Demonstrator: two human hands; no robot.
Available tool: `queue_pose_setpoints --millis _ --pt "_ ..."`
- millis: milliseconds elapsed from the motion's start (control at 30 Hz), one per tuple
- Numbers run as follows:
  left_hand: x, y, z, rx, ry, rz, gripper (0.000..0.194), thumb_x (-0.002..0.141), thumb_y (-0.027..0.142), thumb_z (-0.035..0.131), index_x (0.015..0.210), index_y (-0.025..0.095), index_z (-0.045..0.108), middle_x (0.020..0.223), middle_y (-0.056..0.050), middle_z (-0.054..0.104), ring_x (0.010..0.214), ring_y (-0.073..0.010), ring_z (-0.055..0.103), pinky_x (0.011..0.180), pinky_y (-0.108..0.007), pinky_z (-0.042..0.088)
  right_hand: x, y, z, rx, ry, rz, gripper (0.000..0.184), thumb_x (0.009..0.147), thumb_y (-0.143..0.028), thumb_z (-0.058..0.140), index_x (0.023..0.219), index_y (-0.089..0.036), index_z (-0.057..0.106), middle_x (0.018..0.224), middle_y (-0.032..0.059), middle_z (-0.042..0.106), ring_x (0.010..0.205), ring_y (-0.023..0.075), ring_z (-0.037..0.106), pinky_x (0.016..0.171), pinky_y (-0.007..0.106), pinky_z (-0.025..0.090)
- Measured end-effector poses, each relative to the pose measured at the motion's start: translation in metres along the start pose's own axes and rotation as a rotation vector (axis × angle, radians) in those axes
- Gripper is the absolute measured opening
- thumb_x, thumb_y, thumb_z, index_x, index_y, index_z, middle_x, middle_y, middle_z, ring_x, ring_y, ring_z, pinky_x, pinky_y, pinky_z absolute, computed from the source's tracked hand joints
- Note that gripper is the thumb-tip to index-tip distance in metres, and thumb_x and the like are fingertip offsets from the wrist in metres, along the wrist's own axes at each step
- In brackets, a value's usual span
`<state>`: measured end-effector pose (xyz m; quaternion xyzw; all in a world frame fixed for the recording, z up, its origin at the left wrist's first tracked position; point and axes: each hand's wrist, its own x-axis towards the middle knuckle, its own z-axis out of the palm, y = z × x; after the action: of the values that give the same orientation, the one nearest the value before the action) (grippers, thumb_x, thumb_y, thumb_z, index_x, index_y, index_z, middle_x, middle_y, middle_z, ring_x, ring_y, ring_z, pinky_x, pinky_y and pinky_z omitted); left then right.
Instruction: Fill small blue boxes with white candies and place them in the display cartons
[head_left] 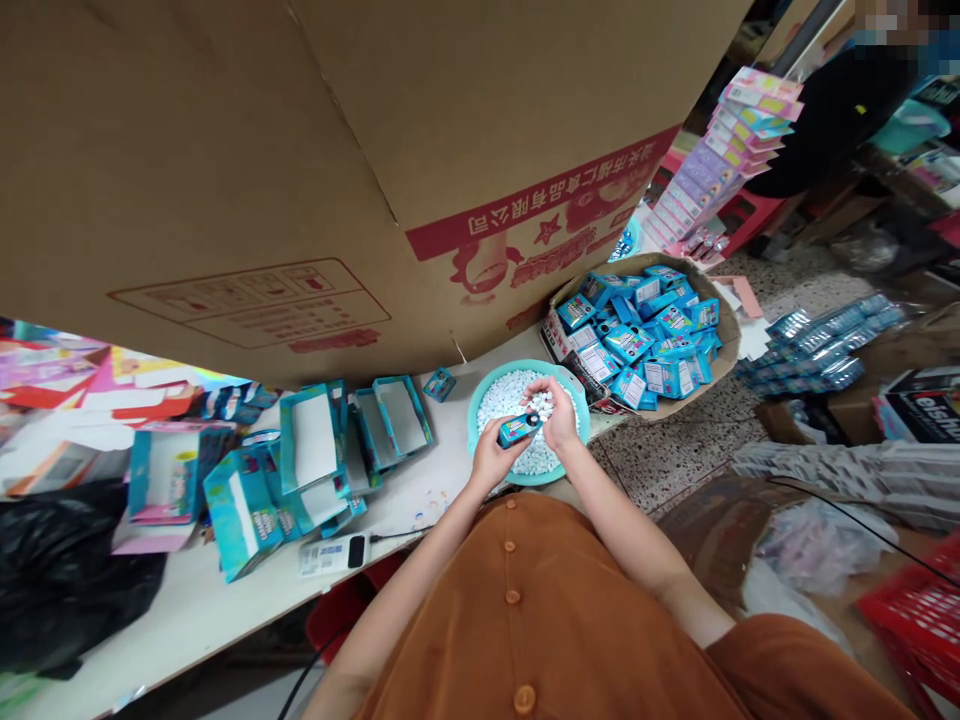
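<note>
Brown buttoned shirt (480, 610); beyond it, a small blue box (516, 430) grasped by the left hand (491, 456).
The right hand (559, 418) curls its fingers around white pieces (541, 404), just beside the box. Beneath both hands' fingers sits a turquoise basin (472, 422) of such pieces; rightward of them, a carton (726, 350) of blue boxes (628, 342).

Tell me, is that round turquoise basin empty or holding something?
Holding something: small white pieces spread across the turquoise basin; their depth I cannot tell.
</note>
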<state>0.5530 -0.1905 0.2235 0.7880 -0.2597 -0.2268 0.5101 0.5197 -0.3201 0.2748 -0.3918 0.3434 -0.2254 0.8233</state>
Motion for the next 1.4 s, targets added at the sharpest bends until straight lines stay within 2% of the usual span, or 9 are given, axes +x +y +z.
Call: queue_pose_setpoints --millis 100,267,467,567,767,933,1067,1300,1400 --pt "0.001 0.005 0.0 -0.014 0.029 0.017 0.042 0.068 0.037 0.069 0.105 0.022 0.057 0.103 -0.006 0.059 0.099 -0.0211 0.056 0.089 -0.035 0.043 -0.001 -0.004 0.002 -0.031 -0.036 -0.06 0.04 0.08 -0.054 0.045 0.071 -0.02 0.063 0.073 0.0029 0.063 0.066 0.0161 0.058 0.059 0.028 0.046" --pt "0.006 0.014 -0.008 0.063 0.005 0.091 0.038 0.069 0.031 0.069 0.105 0.024 0.059 0.1 -0.005 0.059 0.097 -0.0209 0.056 0.087 -0.036 0.044 -0.005 -0.005 0.006 -0.138 -0.072 -0.152 0.041 0.082 -0.053 0.041 0.072 -0.02 0.063 0.075 0.0031 0.062 0.066 0.0161 0.055 0.066 0.029 0.046" --pt "0.006 0.005 0.001 -0.096 0.043 -0.077 0.044 0.065 0.037 0.071 0.103 0.019 0.057 0.102 -0.007 0.061 0.096 -0.0204 0.058 0.088 -0.035 0.045 -0.008 -0.006 0.005 -0.201 -0.155 -0.289 0.038 0.085 -0.044 0.039 0.064 -0.021 0.062 0.079 0.0042 0.061 0.085 0.0191 0.056 0.081 0.033 0.043" --pt "0.006 0.004 0.002 -0.103 0.044 -0.076 0.044 0.065 0.037 0.071 0.103 0.019 0.058 0.102 -0.007 0.061 0.095 -0.0204 0.058 0.087 -0.035 0.045 -0.009 -0.005 0.003 -0.237 -0.192 -0.318 0.035 0.084 -0.04 0.039 0.065 -0.021 0.062 0.078 0.0041 0.06 0.085 0.0192 0.055 0.08 0.033 0.042" --pt "0.012 0.01 -0.005 -0.029 0.021 0.069 0.038 0.067 0.033 0.07 0.103 0.022 0.06 0.099 -0.006 0.06 0.096 -0.0208 0.056 0.087 -0.036 0.044 -0.008 -0.007 0.003 -0.225 -0.136 -0.254 0.035 0.081 -0.045 0.042 0.064 -0.022 0.063 0.082 0.0043 0.06 0.08 0.0188 0.055 0.072 0.032 0.044" --pt "0.013 0.006 -0.001 -0.09 0.039 -0.015 0.041 0.065 0.035 0.071 0.102 0.02 0.059 0.1 -0.006 0.06 0.096 -0.0206 0.058 0.087 -0.036 0.044 -0.007 -0.008 0.0 -0.248 -0.199 -0.301 0.041 0.083 -0.046 0.041 0.061 -0.022 0.065 0.082 0.0049 0.061 0.084 0.0202 0.055 0.08 0.035 0.042" --pt "0.013 0.003 0.0 -0.078 0.028 -0.013 0.04 0.065 0.033 0.072 0.101 0.022 0.059 0.101 -0.005 0.061 0.098 -0.0205 0.057 0.09 -0.037 0.043 -0.008 -0.006 -0.004 -0.299 -0.251 -0.296 0.043 0.082 -0.049 0.041 0.059 -0.023 0.066 0.083 0.0046 0.063 0.084 0.0208 0.056 0.082 0.037 0.041" --pt "0.017 -0.001 0.001 -0.045 0.006 -0.031 0.041 0.062 0.029 0.074 0.1 0.023 0.061 0.101 -0.005 0.063 0.097 -0.0206 0.058 0.088 -0.037 0.044 -0.006 -0.005 -0.008 -0.249 -0.248 -0.257 0.051 0.085 -0.051 0.037 0.058 -0.021 0.067 0.082 0.0062 0.065 0.086 0.0198 0.058 0.087 0.036 0.041" --pt "0.016 -0.009 0.003 -0.085 0.02 -0.112 0.044 0.059 0.032 0.075 0.1 0.021 0.062 0.102 -0.006 0.064 0.096 -0.0214 0.059 0.087 -0.038 0.045 0.003 -0.003 -0.016 -0.139 -0.167 -0.173 0.052 0.085 -0.054 0.035 0.059 -0.022 0.066 0.083 0.0056 0.065 0.086 0.0188 0.058 0.087 0.036 0.043"
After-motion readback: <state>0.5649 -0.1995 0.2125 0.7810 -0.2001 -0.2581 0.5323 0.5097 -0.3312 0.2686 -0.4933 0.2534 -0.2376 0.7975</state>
